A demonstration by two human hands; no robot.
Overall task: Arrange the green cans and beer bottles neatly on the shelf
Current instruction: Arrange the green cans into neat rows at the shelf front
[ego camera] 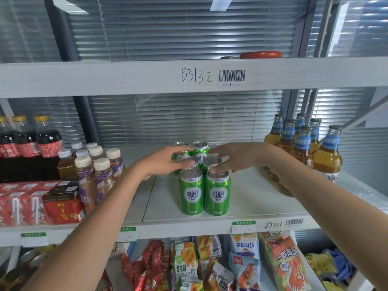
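Note:
Several green cans stand in two rows, front to back, in the middle of the white shelf. My left hand reaches in from the left, and its fingers rest on the tops of the middle and rear cans of the left row. My right hand comes from the right with fingers stretched out, and the fingertips touch the rim of the front right can and the can behind it. Several beer bottles with blue neck labels stand bunched at the shelf's right end, behind my right forearm.
Dark cola bottles, tea bottles with white caps and red drink cartons fill the shelf's left part. Snack bags lie on the shelf below. A red lid lies on the shelf above, labelled B3132.

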